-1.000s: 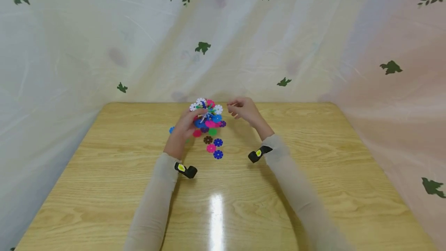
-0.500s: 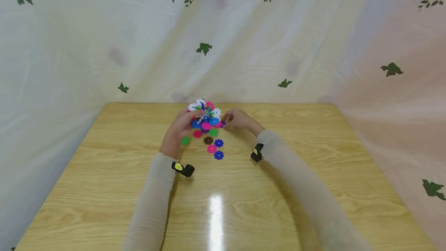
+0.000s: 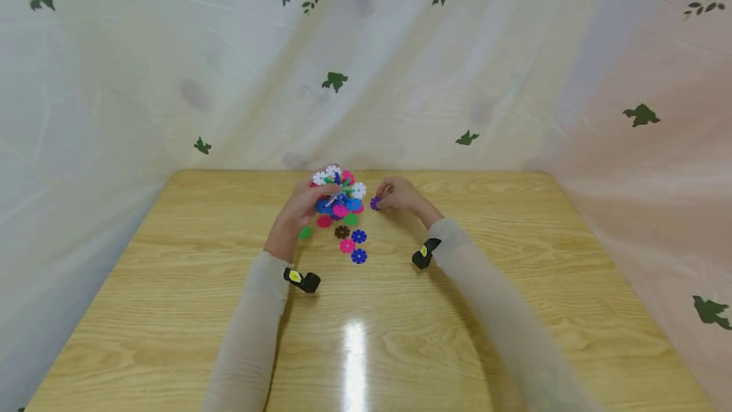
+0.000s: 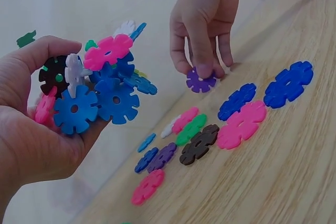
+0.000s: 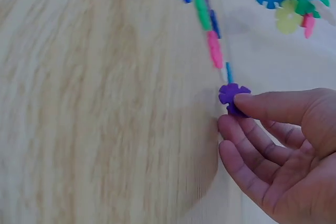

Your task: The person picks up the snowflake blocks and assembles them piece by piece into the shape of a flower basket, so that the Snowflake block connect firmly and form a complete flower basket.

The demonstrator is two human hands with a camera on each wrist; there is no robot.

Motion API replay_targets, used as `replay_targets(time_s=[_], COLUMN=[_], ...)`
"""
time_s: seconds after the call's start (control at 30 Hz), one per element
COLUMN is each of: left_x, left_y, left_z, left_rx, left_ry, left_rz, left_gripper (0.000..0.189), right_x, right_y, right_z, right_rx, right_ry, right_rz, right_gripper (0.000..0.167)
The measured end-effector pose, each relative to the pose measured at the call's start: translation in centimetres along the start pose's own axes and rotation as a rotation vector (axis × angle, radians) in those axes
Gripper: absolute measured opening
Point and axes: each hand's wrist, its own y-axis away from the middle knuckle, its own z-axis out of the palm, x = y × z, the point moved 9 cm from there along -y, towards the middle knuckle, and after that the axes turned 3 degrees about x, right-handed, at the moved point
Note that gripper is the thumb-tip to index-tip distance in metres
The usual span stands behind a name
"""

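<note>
My left hand [image 3: 303, 205] grips a cluster of interlocked snowflake discs [image 4: 97, 85], blue, pink, white, dark and green pieces joined at their notches. It is held up off the table, thumb over the top. To the right, my right hand [image 3: 402, 196] pinches a single purple snowflake disc [image 5: 233, 98] between thumb and fingers. In the left wrist view that purple disc [image 4: 201, 80] shows its notched rim below the fingertips. A gap separates it from the cluster. Part of the cluster is hidden by the left fingers.
Loose discs lie on the wooden table [image 3: 486, 310] below the cluster: a brown one [image 3: 342, 232], a pink one [image 3: 347, 246], a blue one [image 3: 359, 256], a green one [image 3: 305, 233] and several others. A patterned curtain [image 3: 400, 81] hangs behind the table's far edge.
My right hand came down to the table, took hold of a purple disc beside the cluster and has drawn it slightly right. The left hand still grips the cluster, with slight tilting.
</note>
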Motion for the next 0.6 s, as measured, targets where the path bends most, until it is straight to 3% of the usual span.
replay_targets(time_s=[0.23,0.43,0.6], left_x=[-0.5,-0.5,-0.5], left_y=[0.2,0.1,-0.1], left_z=[0.5,0.8,1.0], left_rx=[0.006,-0.005,-0.006], left_ry=[-0.058,-0.117,-0.14], left_rz=[-0.009,0.018,0.022], left_gripper=[0.063,0.061,0.061], right_x=[0.1,-3.3,-5.2], right_y=[1.1,2.6,3.2], right_z=[-1.4,-2.9,-3.2], right_rx=[0.084,0.149,0.189], right_ry=[-0.235,-0.384,-0.422], right_rz=[0.001,-0.13,-0.215], right_gripper=[0.027,0.025,0.023])
